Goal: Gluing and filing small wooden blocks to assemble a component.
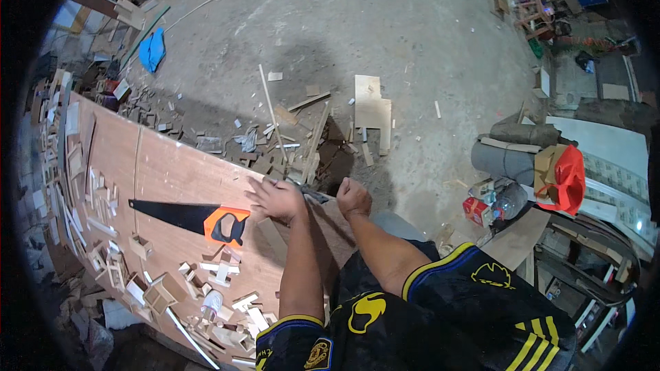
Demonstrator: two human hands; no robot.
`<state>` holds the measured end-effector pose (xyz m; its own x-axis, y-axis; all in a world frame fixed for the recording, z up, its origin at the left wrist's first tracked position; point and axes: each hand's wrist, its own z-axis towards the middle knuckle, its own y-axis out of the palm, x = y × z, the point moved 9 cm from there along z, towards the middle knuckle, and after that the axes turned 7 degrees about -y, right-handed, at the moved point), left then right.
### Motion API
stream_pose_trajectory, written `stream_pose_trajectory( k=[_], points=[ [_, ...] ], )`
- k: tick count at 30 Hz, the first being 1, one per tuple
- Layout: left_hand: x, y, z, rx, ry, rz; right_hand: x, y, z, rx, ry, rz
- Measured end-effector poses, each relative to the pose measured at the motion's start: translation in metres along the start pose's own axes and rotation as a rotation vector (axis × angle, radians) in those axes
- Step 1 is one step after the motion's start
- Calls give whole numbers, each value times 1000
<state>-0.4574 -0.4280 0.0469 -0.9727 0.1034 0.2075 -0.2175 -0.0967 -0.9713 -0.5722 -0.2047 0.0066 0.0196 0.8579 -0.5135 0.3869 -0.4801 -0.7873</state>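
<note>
My left hand lies flat near the edge of a brown plywood tabletop, fingers spread, with nothing in it. To its left rests a handsaw with a black blade and an orange and black handle, which lies close to my fingers but apart from them. My right hand is closed in a fist beyond the table's edge, in front of my body. Whatever it may hold is hidden by the fingers. Small wooden pieces and little box-like wooden frames lie on the tabletop's near part.
Wood offcuts and strips litter the concrete floor past the table. A flat light board lies there too. On the right are a grey roll, a red bag and a clear plastic container.
</note>
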Motion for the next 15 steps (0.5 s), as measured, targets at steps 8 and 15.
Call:
stream_pose_trajectory(
  k=[8, 15],
  points=[
    [9, -1, 1, -81, 5, -29, -8, -9, 3, 102, -119, -47],
    [9, 1, 6, -155, -22, -43, 1, 3, 20, -60, -214, 171]
  ],
)
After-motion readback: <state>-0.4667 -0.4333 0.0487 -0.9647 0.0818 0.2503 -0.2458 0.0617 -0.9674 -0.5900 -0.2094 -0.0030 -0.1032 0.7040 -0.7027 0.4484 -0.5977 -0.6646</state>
